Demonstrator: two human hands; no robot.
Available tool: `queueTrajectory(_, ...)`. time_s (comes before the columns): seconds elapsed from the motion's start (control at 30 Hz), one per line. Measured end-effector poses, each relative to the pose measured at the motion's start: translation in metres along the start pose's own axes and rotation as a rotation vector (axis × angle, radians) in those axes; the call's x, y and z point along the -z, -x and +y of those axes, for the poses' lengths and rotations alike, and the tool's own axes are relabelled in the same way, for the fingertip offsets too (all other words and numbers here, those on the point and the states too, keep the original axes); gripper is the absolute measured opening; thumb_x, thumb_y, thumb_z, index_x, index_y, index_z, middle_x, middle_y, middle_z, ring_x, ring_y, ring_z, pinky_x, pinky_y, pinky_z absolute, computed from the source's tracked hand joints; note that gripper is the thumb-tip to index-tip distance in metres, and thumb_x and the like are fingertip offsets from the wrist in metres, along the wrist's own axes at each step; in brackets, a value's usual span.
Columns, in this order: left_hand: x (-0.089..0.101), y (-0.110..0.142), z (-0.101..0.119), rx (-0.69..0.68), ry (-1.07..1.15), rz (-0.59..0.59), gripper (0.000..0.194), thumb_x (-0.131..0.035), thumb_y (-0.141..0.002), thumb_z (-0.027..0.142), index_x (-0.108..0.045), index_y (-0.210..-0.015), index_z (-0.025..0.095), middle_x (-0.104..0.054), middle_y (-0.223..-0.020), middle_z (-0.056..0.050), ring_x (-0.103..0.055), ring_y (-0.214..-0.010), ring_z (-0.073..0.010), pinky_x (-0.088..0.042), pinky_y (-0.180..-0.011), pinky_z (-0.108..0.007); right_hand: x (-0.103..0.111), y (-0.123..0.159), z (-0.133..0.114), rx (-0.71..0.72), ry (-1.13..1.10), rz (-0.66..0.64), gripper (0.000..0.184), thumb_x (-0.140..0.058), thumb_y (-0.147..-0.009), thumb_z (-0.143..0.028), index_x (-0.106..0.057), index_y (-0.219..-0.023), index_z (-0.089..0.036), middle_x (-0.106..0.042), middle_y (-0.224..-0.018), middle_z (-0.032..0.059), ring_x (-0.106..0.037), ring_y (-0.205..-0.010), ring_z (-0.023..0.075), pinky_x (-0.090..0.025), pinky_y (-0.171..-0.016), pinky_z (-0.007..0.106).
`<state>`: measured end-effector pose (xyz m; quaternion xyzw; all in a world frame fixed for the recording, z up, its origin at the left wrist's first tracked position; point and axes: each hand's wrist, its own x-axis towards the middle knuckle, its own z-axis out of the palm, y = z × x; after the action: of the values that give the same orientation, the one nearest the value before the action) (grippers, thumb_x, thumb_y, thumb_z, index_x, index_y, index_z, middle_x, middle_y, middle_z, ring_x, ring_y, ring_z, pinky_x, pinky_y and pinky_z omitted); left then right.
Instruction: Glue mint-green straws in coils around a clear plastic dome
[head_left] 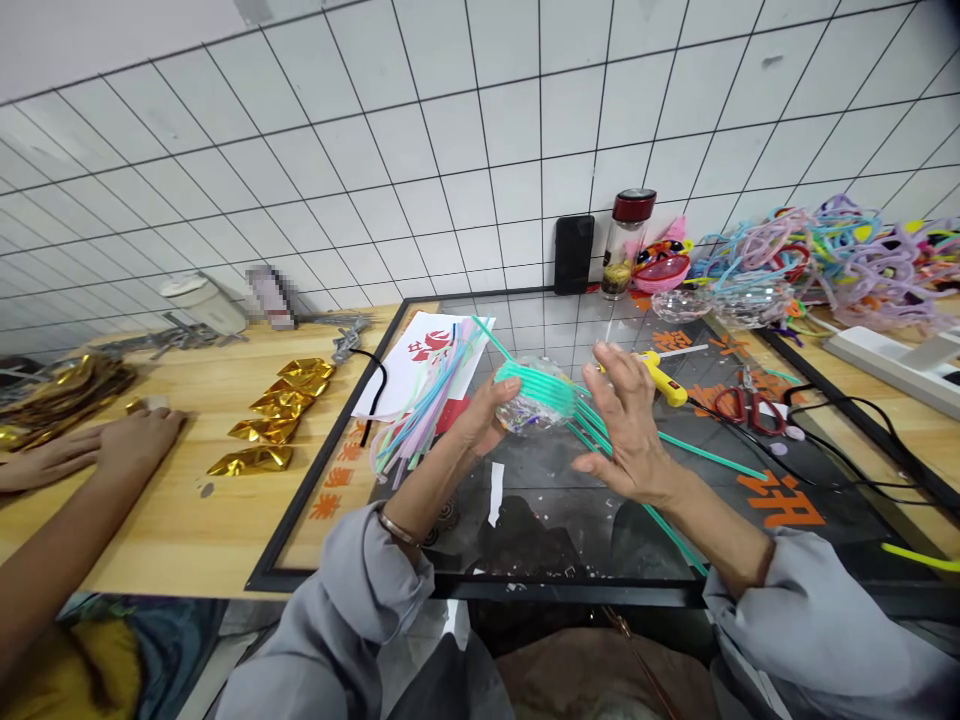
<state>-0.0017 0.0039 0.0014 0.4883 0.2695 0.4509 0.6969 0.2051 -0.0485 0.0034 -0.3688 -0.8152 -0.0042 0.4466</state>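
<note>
My left hand (pixel 487 412) is closed around a clear, shiny plastic ball (pixel 536 415), its thumb pressing on turquoise-green pipe cleaners (pixel 541 390) that lie side by side across the top. Their loose ends spread down to the right, and one sticks up at the upper left. My right hand (pixel 622 425) is beside the ball with its fingers apart, close to the loose green ends; I see nothing gripped in it. Left of my left hand, a bunch of pastel pipe cleaners (pixel 420 410) rests on a white printed sheet (pixel 390 375).
A yellow glue gun (pixel 664 380), red-handled scissors (pixel 750 405) and black cables lie to the right. A phone (pixel 574 255) and a glass bottle (pixel 619 250) stand by the wall. Colourful pipe-cleaner shapes (pixel 825 250) pile up behind a white power strip (pixel 892 360). Another person's hands (pixel 142 440) work near folded gold foil (pixel 285 405).
</note>
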Motion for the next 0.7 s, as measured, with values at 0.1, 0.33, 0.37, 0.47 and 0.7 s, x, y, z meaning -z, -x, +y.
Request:
queueTrajectory(0.1, -0.003, 0.002, 0.004, 0.050, 0.044, -0.020, 0.065, -0.079, -0.066, 0.057, -0.060, -0.111, 0.015, -0.073, -0.096, -0.010, -0.068, -0.097, -0.0314, -0.055, -0.079, -0.039, -0.004, 0.001, 0.006, 0.065, 0.105, -0.075, 0.076, -0.040, -0.086, -0.076, -0.026, -0.154, -0.043, -0.019, -0.165, 0.0007, -0.016, -0.150, 0.0369, -0.003, -0.120, 0.061)
queueTrajectory(0.33, -0.009, 0.006, 0.004, 0.078, -0.131, 0.054, 0.081, -0.090, -0.051, 0.047, -0.055, -0.117, 0.017, -0.068, -0.094, -0.005, -0.066, -0.084, -0.0210, -0.050, -0.073, -0.030, -0.004, -0.002, 0.005, 0.136, 0.173, -0.106, 0.069, -0.009, -0.094, -0.069, -0.031, -0.153, -0.039, -0.012, -0.167, 0.0006, -0.017, -0.150, 0.0321, -0.009, -0.118, 0.058)
queueTrajectory(0.37, -0.011, 0.006, 0.004, 0.079, -0.183, 0.055, 0.082, -0.090, -0.050, 0.046, -0.054, -0.118, 0.017, -0.067, -0.096, -0.005, -0.065, -0.084, -0.0210, -0.050, -0.073, -0.031, -0.004, -0.003, 0.004, 0.135, 0.166, -0.110, 0.069, -0.009, -0.095, -0.069, -0.032, -0.152, -0.040, -0.013, -0.167, 0.0005, -0.018, -0.150, 0.0318, -0.011, -0.118, 0.057)
queueTrajectory(0.47, -0.015, 0.009, 0.004, 0.069, -0.442, 0.093, 0.085, -0.089, -0.051, 0.043, -0.051, -0.122, 0.017, -0.065, -0.106, -0.007, -0.063, -0.094, -0.0242, -0.051, -0.081, -0.035, -0.008, -0.005, 0.003, 0.127, 0.147, -0.115, 0.066, -0.010, -0.095, -0.068, -0.035, -0.150, -0.041, -0.018, -0.165, 0.0005, -0.021, -0.149, 0.0309, -0.013, -0.117, 0.057)
queueTrajectory(0.7, -0.024, 0.013, 0.006, -0.048, -0.765, 0.084, 0.081, -0.088, -0.052, 0.039, -0.052, -0.121, 0.017, -0.063, -0.119, -0.009, -0.059, -0.111, -0.0300, -0.048, -0.096, -0.042, -0.013, -0.006, 0.002, 0.115, 0.133, -0.124, 0.065, -0.013, -0.096, -0.067, -0.039, -0.148, -0.039, -0.029, -0.161, 0.0034, -0.023, -0.148, 0.0308, -0.014, -0.116, 0.057)
